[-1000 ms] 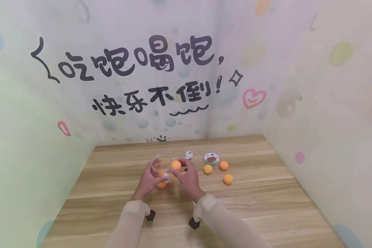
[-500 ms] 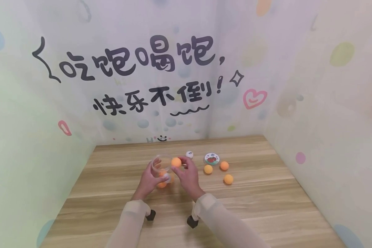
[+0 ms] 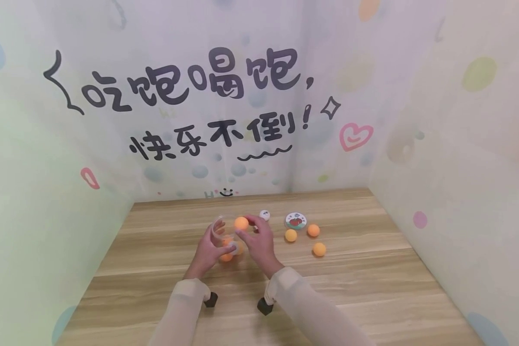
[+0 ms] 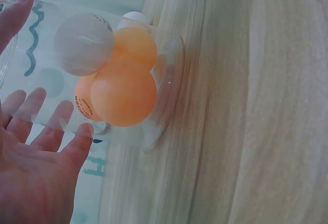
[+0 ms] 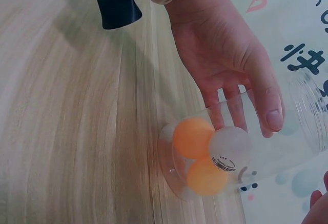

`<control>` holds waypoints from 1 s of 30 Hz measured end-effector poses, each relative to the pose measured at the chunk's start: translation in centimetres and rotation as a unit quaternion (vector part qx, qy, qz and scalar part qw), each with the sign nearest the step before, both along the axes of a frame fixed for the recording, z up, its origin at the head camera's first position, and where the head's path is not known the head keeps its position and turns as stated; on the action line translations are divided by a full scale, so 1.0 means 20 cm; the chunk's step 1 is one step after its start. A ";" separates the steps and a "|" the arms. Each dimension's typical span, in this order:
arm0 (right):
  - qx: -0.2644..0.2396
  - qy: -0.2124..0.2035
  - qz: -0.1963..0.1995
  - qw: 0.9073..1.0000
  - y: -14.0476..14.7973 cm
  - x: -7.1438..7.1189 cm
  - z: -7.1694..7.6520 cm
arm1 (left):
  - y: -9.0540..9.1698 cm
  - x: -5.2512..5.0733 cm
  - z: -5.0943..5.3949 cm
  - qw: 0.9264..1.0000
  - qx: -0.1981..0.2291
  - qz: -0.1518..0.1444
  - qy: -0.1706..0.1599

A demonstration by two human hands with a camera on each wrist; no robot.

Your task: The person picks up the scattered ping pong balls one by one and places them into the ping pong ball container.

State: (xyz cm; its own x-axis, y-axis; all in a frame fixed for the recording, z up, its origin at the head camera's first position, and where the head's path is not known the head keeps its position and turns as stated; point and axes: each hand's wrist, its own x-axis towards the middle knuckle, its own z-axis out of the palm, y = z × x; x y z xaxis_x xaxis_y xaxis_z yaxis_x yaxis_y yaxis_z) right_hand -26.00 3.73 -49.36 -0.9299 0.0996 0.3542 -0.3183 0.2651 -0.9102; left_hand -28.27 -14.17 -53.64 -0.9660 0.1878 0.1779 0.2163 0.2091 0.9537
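Observation:
My left hand [image 3: 207, 251] grips a clear plastic jar [image 5: 269, 165] standing upright on the table, thumb on the near side and fingers around the far side. Inside, at the bottom, lie orange ping-pong balls [image 4: 124, 93] and a white ping-pong ball [image 4: 84, 44]. Between thumb and fingers, my right hand [image 3: 260, 242] pinches an orange ping-pong ball [image 3: 241, 224] at the jar's mouth, over the right side of the rim. Only fingertips of the right hand show at the edges of both wrist views.
Right of the hands lie loose orange ping-pong balls [image 3: 290, 235] on the wooden table [image 3: 363, 288]. A round lid [image 3: 296, 221] with a red picture lies behind them. A white ball [image 3: 265, 215] sits beyond my right hand. Printed walls [image 3: 251, 178] enclose the table's back and sides.
My right hand has moved left and slightly up with the orange ping-pong ball, bringing it from beside the rim to over it. The left hand and jar have stayed in place.

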 end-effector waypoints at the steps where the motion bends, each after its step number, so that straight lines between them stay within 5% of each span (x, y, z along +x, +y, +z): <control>1: 0.002 0.000 0.001 1.000 0.00 0.00 0.01 | 0.00 0.00 0.00 1.000 0.000 0.000 0.000; 18: 0.019 0.023 0.029 0.999 -0.03 -0.02 0.04 | -0.01 0.00 0.00 1.000 0.025 -0.013 -0.005; 30: 0.040 -0.012 0.031 0.999 -0.04 -0.03 0.01 | 0.01 0.03 0.03 1.000 0.008 -0.009 -0.008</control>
